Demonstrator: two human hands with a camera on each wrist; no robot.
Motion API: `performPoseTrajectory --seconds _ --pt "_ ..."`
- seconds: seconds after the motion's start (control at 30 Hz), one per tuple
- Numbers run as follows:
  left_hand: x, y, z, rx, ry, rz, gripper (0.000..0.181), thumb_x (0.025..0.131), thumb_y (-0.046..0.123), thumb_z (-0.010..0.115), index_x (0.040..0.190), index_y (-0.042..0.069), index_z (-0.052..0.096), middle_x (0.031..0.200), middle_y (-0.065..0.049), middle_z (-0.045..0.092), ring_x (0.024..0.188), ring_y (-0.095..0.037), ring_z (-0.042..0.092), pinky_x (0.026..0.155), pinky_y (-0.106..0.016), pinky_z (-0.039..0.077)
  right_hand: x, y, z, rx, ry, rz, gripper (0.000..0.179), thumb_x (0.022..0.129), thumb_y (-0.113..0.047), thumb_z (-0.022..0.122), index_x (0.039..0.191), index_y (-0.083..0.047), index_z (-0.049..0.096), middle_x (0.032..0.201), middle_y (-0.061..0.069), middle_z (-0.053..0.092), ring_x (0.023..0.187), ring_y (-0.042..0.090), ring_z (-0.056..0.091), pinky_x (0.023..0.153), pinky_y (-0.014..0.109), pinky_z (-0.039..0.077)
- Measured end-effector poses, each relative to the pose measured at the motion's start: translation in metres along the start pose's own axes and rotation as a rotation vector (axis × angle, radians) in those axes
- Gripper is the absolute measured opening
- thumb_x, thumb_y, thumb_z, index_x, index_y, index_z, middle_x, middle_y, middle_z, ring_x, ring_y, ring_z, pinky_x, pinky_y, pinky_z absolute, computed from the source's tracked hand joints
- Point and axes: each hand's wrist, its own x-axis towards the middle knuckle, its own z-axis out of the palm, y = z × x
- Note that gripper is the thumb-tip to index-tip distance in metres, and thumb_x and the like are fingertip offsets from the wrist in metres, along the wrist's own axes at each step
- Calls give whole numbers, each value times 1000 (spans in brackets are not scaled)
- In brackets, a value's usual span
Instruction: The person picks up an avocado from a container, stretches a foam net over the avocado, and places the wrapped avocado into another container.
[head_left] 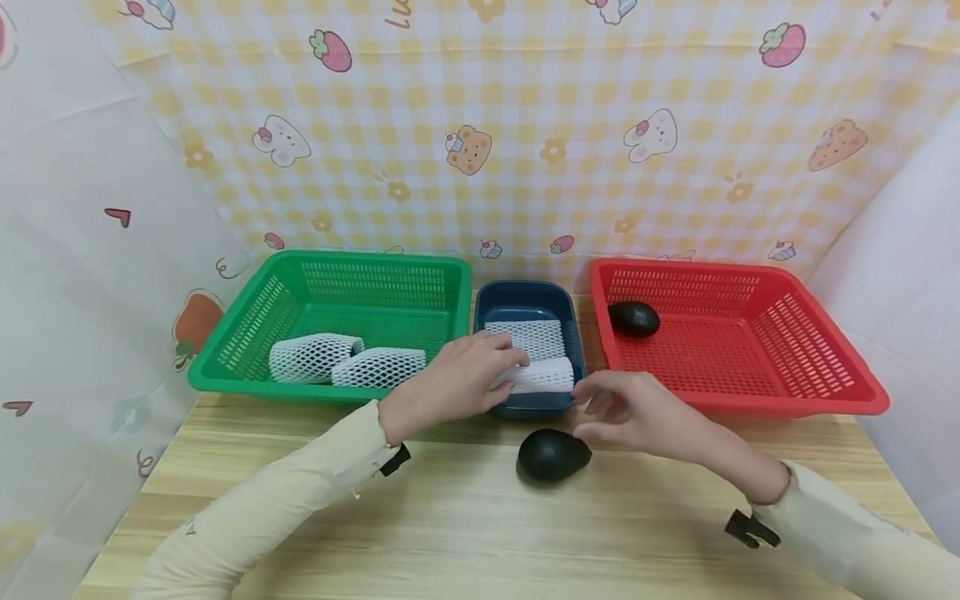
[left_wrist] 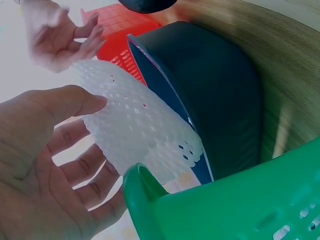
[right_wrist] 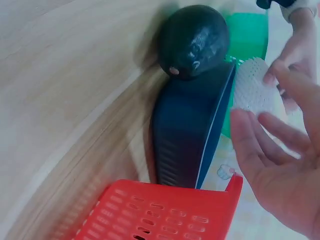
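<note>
Over the front of the dark blue bin, my left hand pinches a white foam net sleeve between its thumb in front and its fingers behind. My right hand is held at the sleeve's other end, fingers loosely bent with nothing between them. On the wooden table just below, a dark avocado lies on its side, close to the right fingertips in the head view. Inside the bin lies more white foam netting, spread flat behind the held sleeve.
The green basket to the left contains two net-wrapped pieces. At right stands a red basket with another dark avocado by its left wall. A checked cloth hangs behind all three containers.
</note>
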Motion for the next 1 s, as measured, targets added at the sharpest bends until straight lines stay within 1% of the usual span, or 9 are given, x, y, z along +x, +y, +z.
performPoseTrajectory --seconds 0.1,0.2,0.3,0.53,0.63,0.73,0.87,0.9,1.0 --pt "1 1 0 0 11 0 27 95 22 74 121 16 71 103 0 63 84 -15 53 70 -26 47 2 1 -2 -7 122 15 41 82 -24 89 115 -11 69 100 -5 69 83 13 66 69 32 58" --pt "2 2 -1 -2 21 -2 26 95 22 74 120 17 71 102 0 63 82 -15 53 68 -26 47 5 0 -1 25 185 50 38 82 -20 88 114 -13 69 100 0 70 81 12 65 69 31 57" --pt "4 4 -1 -3 29 -2 27 94 22 74 120 16 71 103 -1 63 82 -16 54 67 -26 47 8 0 2 91 202 83 35 84 -19 86 114 -12 69 98 4 70 80 16 65 68 32 57" --pt "7 6 -3 -34 48 -6 30 95 24 74 123 17 69 109 -2 64 88 -16 55 71 -26 51 17 -1 9 165 237 95 24 90 -14 80 111 -9 72 91 2 69 71 23 62 58 30 53" --pt "6 4 -8 -62 35 -29 37 94 24 73 130 17 66 116 -2 62 94 -16 55 75 -26 51 19 -1 8 179 253 94 21 91 -13 79 110 -8 72 93 2 70 71 23 62 58 30 53" --pt "2 -1 -14 -91 15 -57 50 91 19 72 140 17 60 126 -1 57 101 -16 52 81 -27 48 18 -1 5 194 275 99 20 91 -12 79 109 -7 72 96 4 71 72 25 64 60 29 54" --pt "-4 -12 -24 -157 17 -86 60 90 8 69 147 12 51 136 -6 52 103 -20 51 81 -32 47 16 0 1 216 330 66 20 91 -8 77 111 -7 73 101 6 72 71 25 64 57 28 53" --pt "-6 -16 -26 -183 22 -92 59 92 6 68 148 10 49 138 -8 52 101 -21 52 80 -33 48 15 0 1 227 345 47 21 91 -6 77 111 -7 73 102 6 72 71 25 63 54 29 52" --pt "-10 -26 -31 -253 44 -92 53 97 1 63 147 5 48 139 -12 54 105 -23 58 85 -36 50 14 0 -1 253 378 -24 25 91 1 75 116 -6 71 108 7 71 72 23 65 51 29 52"
